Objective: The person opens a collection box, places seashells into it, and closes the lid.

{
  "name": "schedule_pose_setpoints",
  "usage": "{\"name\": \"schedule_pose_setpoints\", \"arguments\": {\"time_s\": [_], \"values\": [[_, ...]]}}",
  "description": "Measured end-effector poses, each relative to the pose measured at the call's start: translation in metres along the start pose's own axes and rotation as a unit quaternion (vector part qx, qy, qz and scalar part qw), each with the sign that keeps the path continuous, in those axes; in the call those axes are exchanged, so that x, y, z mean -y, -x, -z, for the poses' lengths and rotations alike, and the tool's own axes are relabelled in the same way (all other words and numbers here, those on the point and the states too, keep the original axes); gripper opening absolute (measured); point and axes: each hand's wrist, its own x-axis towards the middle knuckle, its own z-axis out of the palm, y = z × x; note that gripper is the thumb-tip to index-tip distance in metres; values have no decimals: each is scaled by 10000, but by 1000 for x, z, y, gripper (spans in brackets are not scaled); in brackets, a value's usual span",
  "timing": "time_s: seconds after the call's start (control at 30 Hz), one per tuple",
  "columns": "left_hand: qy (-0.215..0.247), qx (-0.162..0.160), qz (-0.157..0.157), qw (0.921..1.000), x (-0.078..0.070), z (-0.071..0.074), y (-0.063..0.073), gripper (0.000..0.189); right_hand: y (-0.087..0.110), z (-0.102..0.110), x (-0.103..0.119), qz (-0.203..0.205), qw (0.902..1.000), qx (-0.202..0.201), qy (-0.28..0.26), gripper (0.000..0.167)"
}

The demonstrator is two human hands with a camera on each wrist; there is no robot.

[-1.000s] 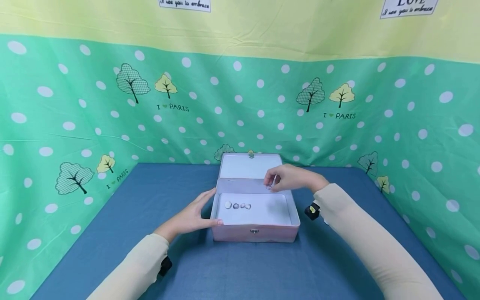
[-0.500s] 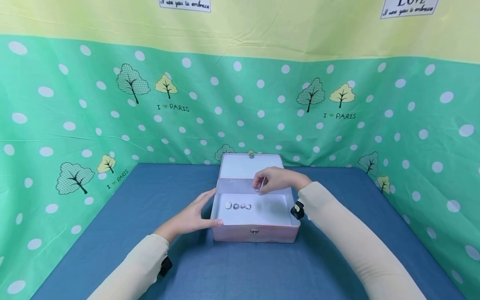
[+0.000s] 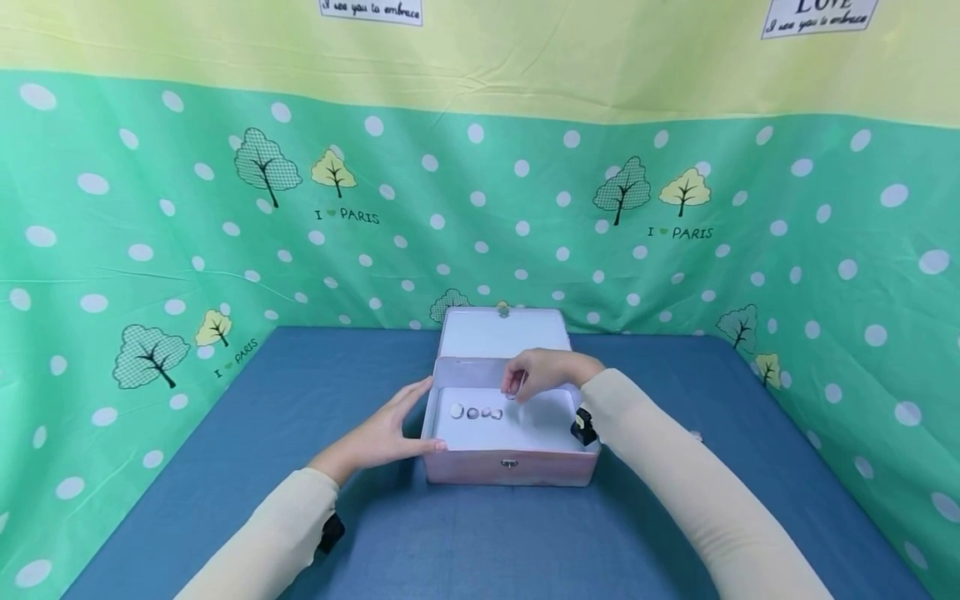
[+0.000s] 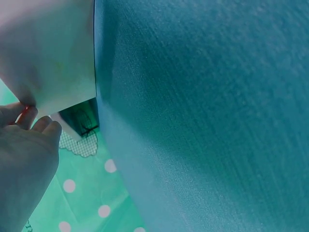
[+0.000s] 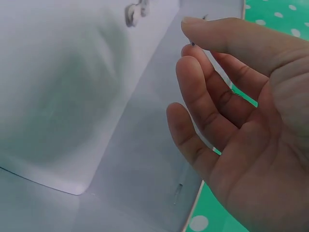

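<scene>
"What does the head view show?"

"A pale pink metal box (image 3: pixel 465 469) stands on a blue cloth (image 3: pixel 480 542), its lid (image 3: pixel 501 332) tipped back behind it. A small latch (image 3: pixel 509 463) sits on the front wall. On the white floor, toward the left, four small rounded pieces (image 3: pixel 472 413) lie in a row."

"And the hands?"

"The left hand (image 3: pixel 382 433) rests at the box's left side, thumb extended over the front corner, fingers stretched toward the back. The right hand (image 3: pixel 543 371) is above the inside of the box, thumb and fingertips pinching a small piece (image 3: pixel 512 397), just right of the row and mostly hidden. Both forearms wear cream sleeves (image 3: pixel 697 483). Another tiny item (image 3: pixel 697 436) lies on the cloth, peeking out beside the right sleeve. A green curtain (image 3: pixel 480 221) with white dots hangs behind."

"The left wrist view?"

"The left fingertips touch the box at its edge, slightly bent and curled round nothing. Blue cloth fills most of the rest, with dotted curtain below."

"And the right wrist?"

"Thumb and forefinger meet on the pinched piece; only a dark speck of it shows, so I can't tell its shape. The remaining fingers curve loosely. Blurred pieces from the row appear near the top, on the box's pale floor."
</scene>
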Motion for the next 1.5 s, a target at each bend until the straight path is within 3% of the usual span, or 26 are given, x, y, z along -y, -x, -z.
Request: {"name": "schedule_pose_setpoints", "arguments": {"time_s": [0.27,0.57,1.2,1.5], "values": [[7,14,15,10000,1,-1,0,109,-5,-11,-5,-357,9993,1,116,14],[26,18,21,10000,0,-1,0,108,-3,-14,-7,-449,9986,-92,261,17],[0,22,11,10000,1,-1,-2,108,32,15,5,108,9994,-230,234,29],[22,25,-74,10000,3,-1,-1,107,50,20,-3,217,9990,-263,294,29]]}}
